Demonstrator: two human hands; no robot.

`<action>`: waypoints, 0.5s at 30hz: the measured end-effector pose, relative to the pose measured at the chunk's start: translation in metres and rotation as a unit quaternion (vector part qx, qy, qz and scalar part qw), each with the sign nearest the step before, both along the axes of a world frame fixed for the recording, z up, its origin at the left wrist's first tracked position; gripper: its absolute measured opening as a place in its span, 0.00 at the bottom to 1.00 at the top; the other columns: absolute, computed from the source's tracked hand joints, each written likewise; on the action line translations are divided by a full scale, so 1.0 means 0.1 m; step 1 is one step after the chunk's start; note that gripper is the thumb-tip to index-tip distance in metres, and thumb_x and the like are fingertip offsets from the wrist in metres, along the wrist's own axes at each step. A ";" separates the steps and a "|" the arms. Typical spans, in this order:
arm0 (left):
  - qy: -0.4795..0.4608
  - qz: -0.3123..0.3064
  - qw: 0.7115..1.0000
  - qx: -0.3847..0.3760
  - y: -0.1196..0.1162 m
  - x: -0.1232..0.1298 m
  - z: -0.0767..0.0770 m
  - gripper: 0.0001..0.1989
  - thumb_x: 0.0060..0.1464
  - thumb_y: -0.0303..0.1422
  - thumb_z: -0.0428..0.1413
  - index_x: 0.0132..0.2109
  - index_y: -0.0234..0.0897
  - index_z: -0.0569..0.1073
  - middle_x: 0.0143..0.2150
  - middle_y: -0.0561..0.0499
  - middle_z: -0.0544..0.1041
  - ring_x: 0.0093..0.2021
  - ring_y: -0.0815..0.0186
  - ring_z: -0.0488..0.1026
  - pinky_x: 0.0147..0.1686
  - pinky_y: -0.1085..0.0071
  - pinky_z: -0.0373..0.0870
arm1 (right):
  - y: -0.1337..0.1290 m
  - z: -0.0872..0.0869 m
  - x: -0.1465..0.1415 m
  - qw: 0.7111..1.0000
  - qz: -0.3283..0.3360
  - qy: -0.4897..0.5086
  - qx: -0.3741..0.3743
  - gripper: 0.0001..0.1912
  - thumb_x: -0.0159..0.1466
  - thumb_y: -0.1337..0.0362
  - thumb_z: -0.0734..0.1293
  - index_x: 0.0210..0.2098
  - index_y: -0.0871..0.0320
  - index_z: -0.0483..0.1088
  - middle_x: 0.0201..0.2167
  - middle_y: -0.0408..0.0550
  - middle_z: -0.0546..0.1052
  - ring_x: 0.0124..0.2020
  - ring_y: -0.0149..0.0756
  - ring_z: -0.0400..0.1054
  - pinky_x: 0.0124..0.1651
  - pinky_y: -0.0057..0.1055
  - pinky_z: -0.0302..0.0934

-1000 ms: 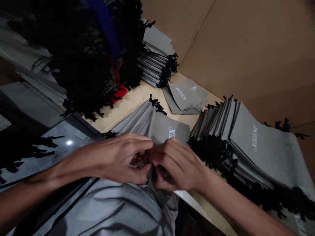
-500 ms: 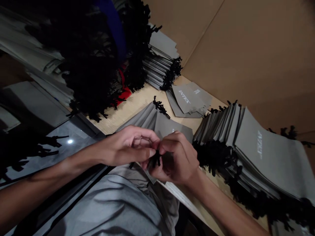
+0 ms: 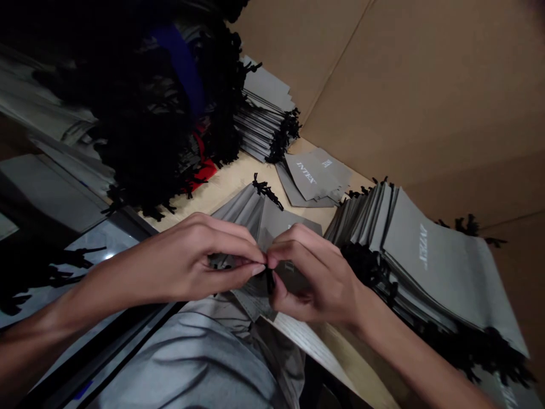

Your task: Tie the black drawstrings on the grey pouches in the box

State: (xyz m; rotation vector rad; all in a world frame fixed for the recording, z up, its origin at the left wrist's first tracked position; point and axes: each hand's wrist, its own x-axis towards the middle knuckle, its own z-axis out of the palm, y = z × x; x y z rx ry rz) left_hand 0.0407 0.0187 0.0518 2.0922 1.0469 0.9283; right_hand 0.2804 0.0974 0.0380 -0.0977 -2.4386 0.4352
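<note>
Head view: left hand (image 3: 200, 258) and right hand (image 3: 315, 278) pinch slim, seemingly woven cord (image 3: 271, 280).

left hand (image 3: 200, 258): 1 | right hand (image 3: 317, 278): 1 | blue band (image 3: 183, 71): 1 | red strip (image 3: 202, 173): 1 | rear grey stack (image 3: 259, 133): 1 | loose grey pieces (image 3: 313, 184): at least 2, overlapping | black cord ends (image 3: 270, 279): many, indeterminable
</note>
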 end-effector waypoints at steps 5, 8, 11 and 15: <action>0.024 -0.019 0.999 0.032 -0.01 -0.02 -0.01 0.07 0.72 0.29 0.61 0.47 0.38 0.86 0.43 0.49 0.87 0.38 0.66 0.84 0.38 0.75 0.74 | 0.01 0.06 0.03 0.999 0.013 -0.029 0.003 0.11 0.67 0.75 0.66 0.47 0.58 0.69 0.39 0.52 0.78 0.38 0.40 0.71 0.40 0.36 0.71; 0.049 -0.005 0.996 0.068 -0.03 -0.01 -0.06 0.06 0.72 0.27 0.61 0.47 0.37 0.84 0.42 0.51 0.86 0.37 0.68 0.83 0.39 0.76 0.72 | -0.01 0.03 0.04 0.999 0.007 -0.031 0.006 0.10 0.67 0.75 0.66 0.47 0.58 0.68 0.39 0.52 0.78 0.39 0.39 0.71 0.42 0.36 0.71; 0.051 0.003 0.995 0.082 -0.05 0.01 -0.12 0.06 0.72 0.26 0.60 0.49 0.36 0.82 0.42 0.52 0.85 0.38 0.70 0.82 0.41 0.78 0.72 | -0.03 -0.03 0.04 1.000 -0.008 -0.022 0.001 0.10 0.68 0.74 0.65 0.47 0.58 0.68 0.39 0.51 0.77 0.39 0.39 0.70 0.42 0.36 0.71; 0.055 0.014 0.995 0.083 -0.05 0.03 -0.19 0.06 0.72 0.25 0.59 0.50 0.37 0.82 0.43 0.53 0.84 0.41 0.71 0.83 0.44 0.81 0.72 | -0.04 -0.12 0.04 1.000 -0.021 -0.005 0.000 0.09 0.68 0.74 0.66 0.47 0.58 0.68 0.38 0.50 0.77 0.38 0.38 0.70 0.41 0.35 0.71</action>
